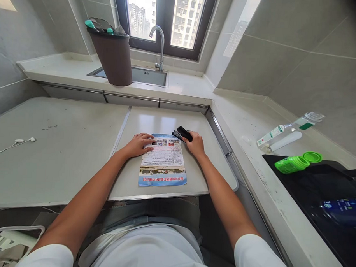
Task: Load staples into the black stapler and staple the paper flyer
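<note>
A printed flyer (163,160) with blue borders, small photos and red lettering lies flat on the light table, its lettering upside down to me. My left hand (139,145) rests at the flyer's left edge near the far corner, fingers stretched over the paper. In my right hand (195,144) is a black stapler (182,134), gripped from the right. The stapler's front end points left over the flyer's far right corner, its jaws apart. Whether the paper sits between the jaws I cannot tell.
White earphones (18,142) lie on the left half of the folding table (63,156). A brown bin (112,57) stands before the sink (149,76) and tap (161,43). On the right counter are a clear bottle (291,129), a green container (292,164) and a black hob (304,184).
</note>
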The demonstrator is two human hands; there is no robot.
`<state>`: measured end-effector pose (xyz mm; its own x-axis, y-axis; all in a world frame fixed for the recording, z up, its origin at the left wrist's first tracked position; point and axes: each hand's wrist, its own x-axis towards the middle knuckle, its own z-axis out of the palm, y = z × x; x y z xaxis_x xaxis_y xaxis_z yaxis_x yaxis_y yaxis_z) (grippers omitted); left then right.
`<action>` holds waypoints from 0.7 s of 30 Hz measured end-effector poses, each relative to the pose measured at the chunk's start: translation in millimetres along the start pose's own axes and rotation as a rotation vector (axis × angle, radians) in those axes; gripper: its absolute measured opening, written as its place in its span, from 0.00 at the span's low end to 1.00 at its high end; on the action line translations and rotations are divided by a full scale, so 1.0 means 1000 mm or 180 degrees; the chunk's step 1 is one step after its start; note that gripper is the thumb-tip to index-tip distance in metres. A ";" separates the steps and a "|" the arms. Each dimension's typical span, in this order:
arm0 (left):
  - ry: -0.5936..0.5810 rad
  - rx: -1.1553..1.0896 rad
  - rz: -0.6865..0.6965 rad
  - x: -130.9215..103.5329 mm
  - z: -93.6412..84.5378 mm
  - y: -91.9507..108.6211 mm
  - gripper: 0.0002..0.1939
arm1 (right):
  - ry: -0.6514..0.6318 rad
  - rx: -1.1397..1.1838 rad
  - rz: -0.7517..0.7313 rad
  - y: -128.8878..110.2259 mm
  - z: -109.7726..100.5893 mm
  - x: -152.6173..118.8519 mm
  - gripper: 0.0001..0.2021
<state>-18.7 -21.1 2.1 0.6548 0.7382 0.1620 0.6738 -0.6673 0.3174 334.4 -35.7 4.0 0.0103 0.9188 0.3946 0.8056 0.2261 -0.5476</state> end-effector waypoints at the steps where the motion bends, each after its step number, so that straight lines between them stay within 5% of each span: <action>1: 0.0005 -0.0007 0.0019 0.000 0.000 0.001 0.26 | 0.0005 0.0011 -0.0004 0.001 0.001 0.000 0.14; 21: 0.0006 0.0021 0.0036 0.003 0.000 0.010 0.27 | -0.1019 0.0545 -0.1063 -0.038 0.024 -0.012 0.16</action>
<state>-9.8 -25.3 6.0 0.6618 0.7307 0.1673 0.6685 -0.6763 0.3093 289.1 -47.8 2.6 -0.4362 0.8342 0.3373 0.6246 0.5505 -0.5539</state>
